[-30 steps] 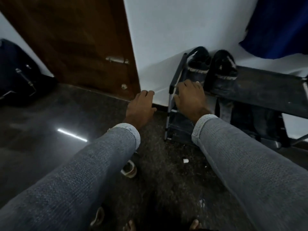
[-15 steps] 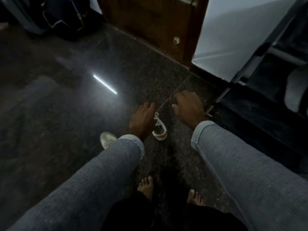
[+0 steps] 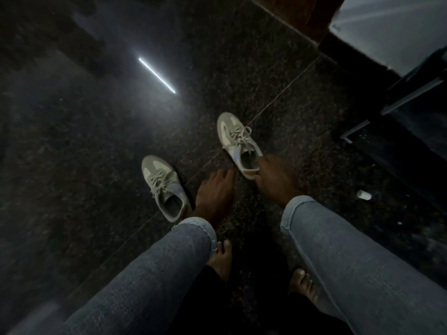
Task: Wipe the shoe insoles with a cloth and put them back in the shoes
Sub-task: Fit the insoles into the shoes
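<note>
Two pale lace-up shoes stand on the dark speckled floor, toes pointing away from me. The left shoe lies close beside my left wrist. My left hand hovers between the two shoes with its fingers loosely straight, holding nothing. The right shoe stands farther off, and my right hand holds its heel, fingers curled over the rim of the opening. Each shoe's inside is dark, so I cannot make out an insole. No cloth is in sight.
A dark shoe rack stands at the right, against a white wall and a brown door. A small white scrap lies on the floor near it. My bare feet show below my sleeves.
My view has swung down from the rack to the floor. Both hands came down with it, and the right hand has taken the right shoe's heel.
</note>
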The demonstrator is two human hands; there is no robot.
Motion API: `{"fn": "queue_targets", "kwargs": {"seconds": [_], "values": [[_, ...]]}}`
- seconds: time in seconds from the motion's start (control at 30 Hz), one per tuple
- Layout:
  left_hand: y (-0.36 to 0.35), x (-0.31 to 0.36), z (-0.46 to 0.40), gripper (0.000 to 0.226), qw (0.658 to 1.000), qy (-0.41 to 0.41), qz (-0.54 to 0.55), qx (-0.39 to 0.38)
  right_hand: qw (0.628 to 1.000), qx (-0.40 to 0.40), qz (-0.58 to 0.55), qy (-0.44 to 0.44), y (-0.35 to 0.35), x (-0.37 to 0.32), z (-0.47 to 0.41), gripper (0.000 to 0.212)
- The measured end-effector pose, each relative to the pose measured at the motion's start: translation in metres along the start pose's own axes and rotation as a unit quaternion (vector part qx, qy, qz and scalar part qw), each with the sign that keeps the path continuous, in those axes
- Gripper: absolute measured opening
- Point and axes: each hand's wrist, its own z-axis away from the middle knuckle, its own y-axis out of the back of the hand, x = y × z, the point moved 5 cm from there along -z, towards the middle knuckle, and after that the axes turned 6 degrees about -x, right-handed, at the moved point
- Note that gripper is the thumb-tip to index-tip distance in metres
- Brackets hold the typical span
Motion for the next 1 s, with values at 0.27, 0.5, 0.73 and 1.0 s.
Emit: {"fn": "queue_targets", "kwargs": {"seconds": [0.27, 0.5, 0.73, 1.0], "values": [[-0.051, -0.031, -0.017, 0.047, 1.0, 0.013, 0.011, -0.015, 0.998, -0.006, 0.029, 0.056, -0.06, -0.002, -0.046, 0.031], [-0.085, -0.057, -0.013, 0.046, 0.999, 0.029, 0.019, -0.03, 0.994, -0.028, 0.099, 0.045, -0.086, -0.001, -0.071, 0.039], [-0.093, -0.073, -0.013, 0.046, 0.998, 0.043, 0.028, -0.034, 0.993, -0.021, 0.118, 0.011, -0.102, 0.002, -0.069, 0.038], [-0.095, -0.068, -0.012, 0.043, 0.998, 0.038, 0.028, -0.039, 0.993, -0.04, 0.11, -0.007, -0.132, -0.002, -0.024, 0.04]]}}
